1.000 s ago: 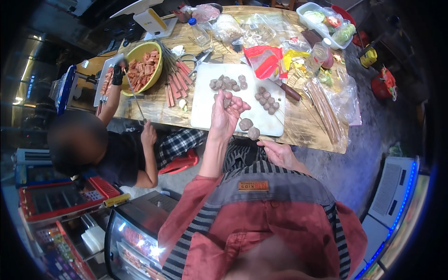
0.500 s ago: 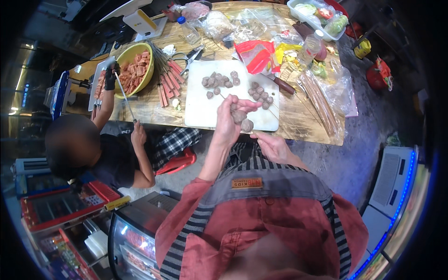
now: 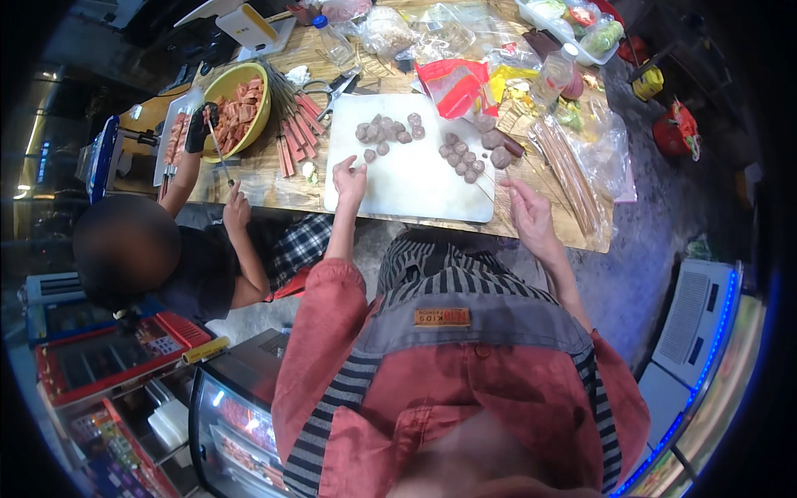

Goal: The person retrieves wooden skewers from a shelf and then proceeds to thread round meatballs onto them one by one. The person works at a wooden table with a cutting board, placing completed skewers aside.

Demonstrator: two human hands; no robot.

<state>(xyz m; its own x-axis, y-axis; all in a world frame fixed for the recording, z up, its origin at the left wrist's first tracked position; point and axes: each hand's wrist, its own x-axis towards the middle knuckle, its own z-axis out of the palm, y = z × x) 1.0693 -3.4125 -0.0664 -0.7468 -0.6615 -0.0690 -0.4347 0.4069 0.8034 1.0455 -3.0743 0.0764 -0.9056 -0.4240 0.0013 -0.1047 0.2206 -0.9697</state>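
My right hand (image 3: pixel 531 214) is closed in a pinch at the front right of the white cutting board (image 3: pixel 403 192). It holds a skewer of meatballs (image 3: pixel 500 158), greyish-brown balls tilted toward the board's far right corner; most of the stick is too thin to make out. Over the board's left edge, my left hand (image 3: pixel 349 178) has thumb and fingers apart and nothing in it. Just beyond it lie loose meatballs (image 3: pixel 383 130). Finished-looking rows of skewered meatballs (image 3: pixel 462 158) rest on the board's right side, a thin stick pointing toward me.
At left a person (image 3: pixel 199 266) with a black glove works a skewer beside a yellow bowl (image 3: pixel 267 116) of meat chunks. Metal skewers (image 3: pixel 297 133), scissors (image 3: pixel 336 87), a red bag (image 3: pixel 455 87), a brown knife handle (image 3: pixel 514 147), bamboo sticks (image 3: pixel 564 170) and a bottle (image 3: pixel 554 73) surround the board.
My hands have parted: the left moved left toward the loose meatballs, letting go of the skewered ones. My right hand carried the meatball skewer right and away from me.
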